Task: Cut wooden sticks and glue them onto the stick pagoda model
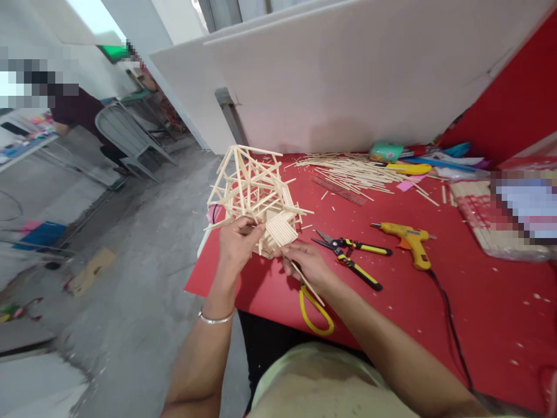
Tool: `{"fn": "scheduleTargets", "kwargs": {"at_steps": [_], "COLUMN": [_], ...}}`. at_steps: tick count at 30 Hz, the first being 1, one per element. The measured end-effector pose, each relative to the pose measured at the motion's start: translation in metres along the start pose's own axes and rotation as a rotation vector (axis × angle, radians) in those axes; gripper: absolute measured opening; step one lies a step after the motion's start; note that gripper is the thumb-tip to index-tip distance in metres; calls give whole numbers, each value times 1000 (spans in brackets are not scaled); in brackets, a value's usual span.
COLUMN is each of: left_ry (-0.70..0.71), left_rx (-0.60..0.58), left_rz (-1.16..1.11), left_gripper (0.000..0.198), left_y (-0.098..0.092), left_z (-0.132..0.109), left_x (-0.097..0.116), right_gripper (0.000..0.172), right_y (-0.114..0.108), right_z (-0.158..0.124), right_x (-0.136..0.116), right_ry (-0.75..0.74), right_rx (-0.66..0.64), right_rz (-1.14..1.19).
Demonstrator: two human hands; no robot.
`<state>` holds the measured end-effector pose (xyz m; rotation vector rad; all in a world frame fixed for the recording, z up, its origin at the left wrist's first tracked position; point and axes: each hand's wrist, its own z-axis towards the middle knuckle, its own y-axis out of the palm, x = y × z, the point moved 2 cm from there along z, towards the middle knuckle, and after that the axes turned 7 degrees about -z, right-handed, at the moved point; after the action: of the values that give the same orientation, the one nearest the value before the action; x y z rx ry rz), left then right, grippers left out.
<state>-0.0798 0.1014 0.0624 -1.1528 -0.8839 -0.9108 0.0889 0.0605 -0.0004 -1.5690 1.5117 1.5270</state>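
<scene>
A small house-like model point(248, 191) built of thin wooden sticks stands at the left end of the red table. At its near side is a square panel point(282, 230) of sticks laid side by side. My left hand point(235, 244) is closed, its thumb and fingers pinching at the model's near edge beside the panel. My right hand point(308, 264) is closed below the panel, with a thin wooden stick point(311, 287) running out from under its fingers. The right fingertips touch or nearly touch the panel's lower corner. Yellow-handled scissors point(315, 313) lie partly hidden under that hand.
Black-and-yellow cutters point(352, 255) and a yellow glue gun point(407, 238) with a black cord lie to the right. Behind them are a pile of loose sticks point(348, 171) and a ruler point(338, 190). A white board point(339, 81) stands at the back. A person point(80, 107) sits far left.
</scene>
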Motion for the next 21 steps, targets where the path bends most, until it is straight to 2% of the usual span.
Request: {"fn": "scheduleTargets", "kwargs": {"at_steps": [21], "left_ry": [17], "left_rx": [10], "left_rz": [26], "left_gripper": [19], "left_y": [0], "left_z": [0], "left_x": [-2], "right_gripper": [33], "right_y": [-2], "right_z": [0], "right_x": [4], "right_ry": [14], "right_rx": [-40], "right_rz": [121]}}
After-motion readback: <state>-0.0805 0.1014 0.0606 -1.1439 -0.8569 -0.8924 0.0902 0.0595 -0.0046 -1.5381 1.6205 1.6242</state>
